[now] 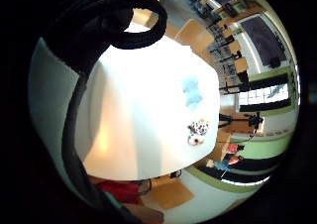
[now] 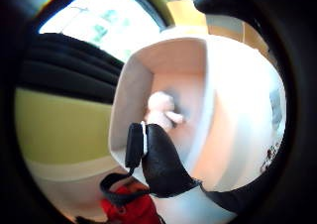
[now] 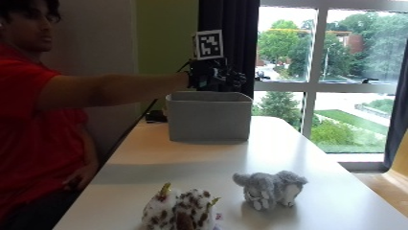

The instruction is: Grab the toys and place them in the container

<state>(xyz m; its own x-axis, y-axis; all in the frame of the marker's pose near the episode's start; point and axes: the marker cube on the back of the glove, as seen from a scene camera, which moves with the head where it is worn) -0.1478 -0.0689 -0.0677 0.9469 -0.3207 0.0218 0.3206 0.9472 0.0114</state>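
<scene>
Fingers (image 3: 234,77) of the gloved right hand (image 3: 213,76) spread, empty, above the grey container (image 3: 209,116); pale plush toy (image 2: 161,110) inside; spotted toy (image 3: 180,211) and grey toy (image 3: 271,188) on the tabletop (image 3: 191,158), well apart; risk: withdrawing wrist clips rim, shoving container.

White container (image 2: 130,92) close below, pale plush toy (image 2: 161,110) inside — on table (image 2: 242,115)

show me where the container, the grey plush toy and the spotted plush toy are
container (image 3: 208,120): outside view, on its front wall.
grey plush toy (image 3: 270,188): outside view, on its body.
spotted plush toy (image 3: 180,210): outside view, on its white and brown back.
</scene>
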